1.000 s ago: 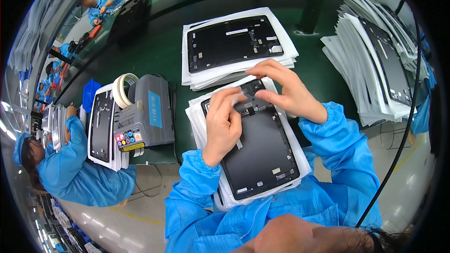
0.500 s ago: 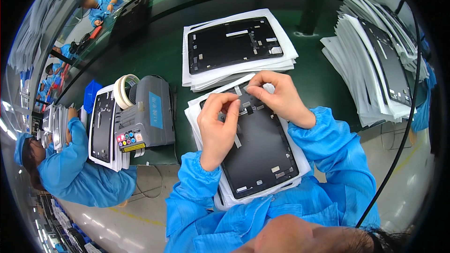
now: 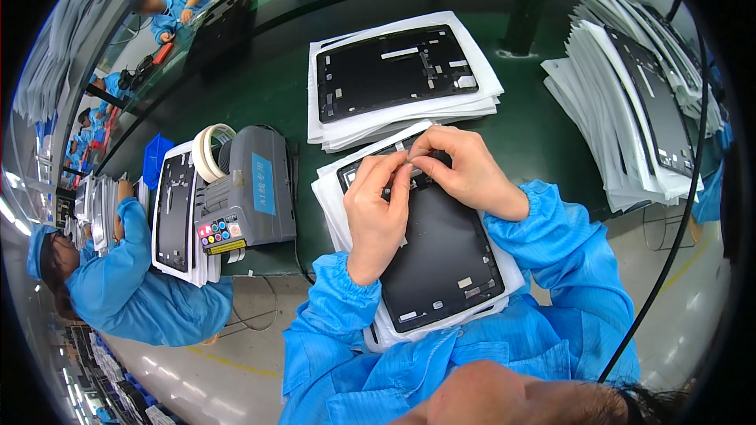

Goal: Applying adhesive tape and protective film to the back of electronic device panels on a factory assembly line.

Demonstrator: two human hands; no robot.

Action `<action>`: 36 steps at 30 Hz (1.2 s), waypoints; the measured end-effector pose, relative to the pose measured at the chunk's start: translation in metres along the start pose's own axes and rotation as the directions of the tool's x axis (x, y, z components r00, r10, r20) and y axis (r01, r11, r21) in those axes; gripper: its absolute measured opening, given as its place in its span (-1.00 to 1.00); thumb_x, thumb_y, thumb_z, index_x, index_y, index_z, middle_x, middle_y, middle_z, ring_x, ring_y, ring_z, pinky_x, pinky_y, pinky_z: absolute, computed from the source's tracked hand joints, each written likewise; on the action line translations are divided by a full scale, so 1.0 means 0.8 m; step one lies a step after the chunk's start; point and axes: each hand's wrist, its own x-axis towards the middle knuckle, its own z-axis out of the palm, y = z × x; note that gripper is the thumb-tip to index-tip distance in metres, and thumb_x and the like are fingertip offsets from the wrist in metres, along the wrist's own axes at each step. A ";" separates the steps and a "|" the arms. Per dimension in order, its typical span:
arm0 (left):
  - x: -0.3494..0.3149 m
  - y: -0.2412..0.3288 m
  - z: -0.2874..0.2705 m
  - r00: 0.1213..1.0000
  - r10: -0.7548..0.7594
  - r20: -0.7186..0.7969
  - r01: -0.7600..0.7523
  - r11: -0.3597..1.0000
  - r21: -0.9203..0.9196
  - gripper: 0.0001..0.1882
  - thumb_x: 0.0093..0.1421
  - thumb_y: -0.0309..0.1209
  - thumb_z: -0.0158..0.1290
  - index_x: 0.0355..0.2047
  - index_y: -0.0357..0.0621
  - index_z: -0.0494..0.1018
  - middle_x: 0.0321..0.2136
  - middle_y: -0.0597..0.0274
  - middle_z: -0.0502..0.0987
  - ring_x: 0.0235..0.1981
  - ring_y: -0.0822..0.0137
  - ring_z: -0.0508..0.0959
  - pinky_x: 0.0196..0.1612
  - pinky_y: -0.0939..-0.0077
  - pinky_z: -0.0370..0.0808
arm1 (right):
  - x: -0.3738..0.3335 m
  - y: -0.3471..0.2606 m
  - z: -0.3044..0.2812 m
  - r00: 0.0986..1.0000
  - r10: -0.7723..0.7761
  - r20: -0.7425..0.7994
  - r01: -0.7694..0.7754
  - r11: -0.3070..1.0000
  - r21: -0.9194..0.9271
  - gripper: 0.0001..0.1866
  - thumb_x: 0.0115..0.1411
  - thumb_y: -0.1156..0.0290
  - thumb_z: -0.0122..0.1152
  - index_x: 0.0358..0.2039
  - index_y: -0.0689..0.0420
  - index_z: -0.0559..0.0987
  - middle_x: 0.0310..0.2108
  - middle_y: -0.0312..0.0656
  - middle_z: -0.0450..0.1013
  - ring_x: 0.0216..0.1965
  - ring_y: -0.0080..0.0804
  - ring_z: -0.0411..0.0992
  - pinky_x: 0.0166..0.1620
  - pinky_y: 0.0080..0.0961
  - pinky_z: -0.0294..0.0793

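"Where's the black panel (image 3: 445,248)?"
"Up close, on white sheets (image 3: 329,203)."
"And the grip?"
"Left hand (image 3: 374,212), right hand (image 3: 468,169): fingertips pinched together over its far end (holding something? can't tell). Beyond, a second panel (image 3: 362,83) tops another stack (image 3: 486,83)."

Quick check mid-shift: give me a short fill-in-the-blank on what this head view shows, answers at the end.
1. The left hand and the right hand have their fingertips close together over a panel whose main colour is ____.
2. That panel lies on sheets coloured ____.
3. The grey machine stands to the ____ of that panel.
4. The tabletop is dark ____.

Missing words: black; white; left; green.
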 end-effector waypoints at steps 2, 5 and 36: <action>0.000 0.001 0.000 1.000 0.001 -0.011 -0.001 1.000 0.031 -0.87 0.13 -0.60 0.13 -0.28 -0.33 0.55 -0.45 0.15 0.52 -0.49 0.37 0.52 -0.40 0.54 0.46 | -0.001 0.000 0.000 1.000 -0.006 0.013 0.007 0.999 -0.049 -0.89 0.10 0.56 0.21 -0.33 0.30 0.56 -0.43 -0.11 0.52 -0.36 -0.41 0.49 -0.26 -0.50 0.46; -0.002 0.002 0.002 0.999 0.034 -0.028 -0.032 0.998 0.062 -0.92 0.11 -0.62 0.13 -0.35 -0.31 0.55 -0.48 0.17 0.52 -0.53 0.37 0.52 -0.44 0.53 0.47 | -0.004 -0.005 -0.002 0.997 0.064 0.032 -0.061 0.996 -0.070 -0.86 0.09 0.54 0.23 -0.32 0.30 0.57 -0.45 -0.08 0.54 -0.37 -0.39 0.51 -0.27 -0.51 0.48; 0.022 -0.034 0.008 0.912 -0.021 0.410 -0.088 0.965 0.245 -0.47 -0.08 -0.41 0.32 -0.09 -0.20 0.38 -0.20 0.03 0.50 -0.13 0.02 0.48 -0.08 0.25 0.43 | 0.020 0.057 -0.052 0.959 0.090 0.268 -0.014 0.961 -0.274 -0.90 0.11 0.54 0.19 -0.38 0.25 0.46 -0.33 -0.10 0.46 -0.31 -0.17 0.43 -0.23 -0.35 0.41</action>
